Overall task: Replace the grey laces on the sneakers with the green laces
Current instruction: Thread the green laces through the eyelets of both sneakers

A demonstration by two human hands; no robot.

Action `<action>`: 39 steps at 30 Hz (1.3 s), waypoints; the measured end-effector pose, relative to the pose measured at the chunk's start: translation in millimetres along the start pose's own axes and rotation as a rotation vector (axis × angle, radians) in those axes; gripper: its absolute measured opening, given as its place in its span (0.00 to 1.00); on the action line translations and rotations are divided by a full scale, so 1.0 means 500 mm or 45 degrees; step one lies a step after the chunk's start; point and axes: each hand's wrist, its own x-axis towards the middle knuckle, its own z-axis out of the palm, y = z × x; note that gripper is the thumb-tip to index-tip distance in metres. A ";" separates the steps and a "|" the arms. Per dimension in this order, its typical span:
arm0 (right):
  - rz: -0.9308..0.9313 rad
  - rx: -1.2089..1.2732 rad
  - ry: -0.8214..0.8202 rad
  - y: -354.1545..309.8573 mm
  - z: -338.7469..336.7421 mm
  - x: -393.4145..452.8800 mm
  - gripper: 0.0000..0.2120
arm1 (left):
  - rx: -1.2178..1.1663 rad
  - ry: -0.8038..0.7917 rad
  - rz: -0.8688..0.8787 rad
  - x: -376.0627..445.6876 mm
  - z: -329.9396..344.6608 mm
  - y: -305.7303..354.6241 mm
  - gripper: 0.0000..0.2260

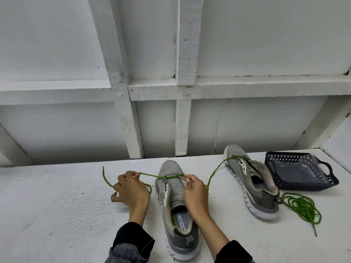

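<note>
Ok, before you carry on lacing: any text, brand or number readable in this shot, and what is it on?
"MEMORY FO", cut off by the collar: on the insole of the near sneaker.
A letter or two on the insole of the far sneaker: too small to read.
Black marks on the far sneaker's eyelet strip: no legible text.
Nothing readable elsewhere.

Looks like a bare workshop or staging booth: rough white-painted tabletop [57, 215], white panel wall [57, 44] braced with painted timber framing [121, 92], no furnishings.

Near sneaker's insole [181, 219] apparently reads "MEMORY FO".
</note>
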 end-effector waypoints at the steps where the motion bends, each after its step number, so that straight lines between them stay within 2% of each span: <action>1: -0.005 -0.005 0.013 0.000 -0.001 0.000 0.12 | -0.020 0.008 -0.013 0.000 0.001 0.005 0.05; 4: -0.007 -0.021 0.037 -0.003 -0.002 -0.001 0.12 | -0.252 -0.086 -0.051 0.002 0.004 0.018 0.04; 7: 0.038 0.009 0.071 -0.005 0.001 0.001 0.12 | -0.965 -0.348 -0.227 -0.001 0.001 0.035 0.05; 8: 0.056 0.020 0.085 -0.007 0.002 0.001 0.12 | -1.106 -0.392 -0.273 -0.004 0.000 0.038 0.05; 11: 0.104 0.050 0.118 -0.018 0.014 -0.008 0.12 | -1.240 -0.440 -0.294 -0.011 0.000 0.047 0.06; 14: 0.100 0.079 0.117 -0.026 0.022 -0.017 0.11 | -1.128 -0.466 -0.147 -0.011 0.011 0.050 0.05; 17: 0.098 0.181 0.051 -0.026 0.014 -0.016 0.08 | -0.880 -0.616 0.080 -0.012 0.016 0.052 0.05; 20: 0.132 0.336 0.042 -0.016 0.003 -0.008 0.18 | -0.696 -0.788 0.221 -0.017 0.030 0.054 0.08; 24: 0.234 0.276 0.144 0.023 -0.020 0.032 0.12 | -0.161 -0.728 0.423 -0.024 0.054 0.051 0.12; 29: 0.423 0.163 0.314 0.062 -0.062 0.123 0.06 | -0.119 -0.677 0.414 -0.041 0.059 0.053 0.12; 32: 0.606 0.289 0.354 0.059 -0.074 0.175 0.20 | -0.124 -0.664 0.414 -0.043 0.059 0.054 0.12; 35: 0.768 0.623 0.294 0.056 -0.071 0.219 0.31 | -0.152 -0.655 0.422 -0.045 0.058 0.053 0.11; 37: 0.780 0.776 0.192 0.056 -0.065 0.238 0.27 | -0.160 -0.654 0.416 -0.043 0.056 0.052 0.11; 39: 0.662 0.711 0.241 0.034 -0.066 0.228 0.12 | -0.159 -0.652 0.418 -0.044 0.055 0.052 0.10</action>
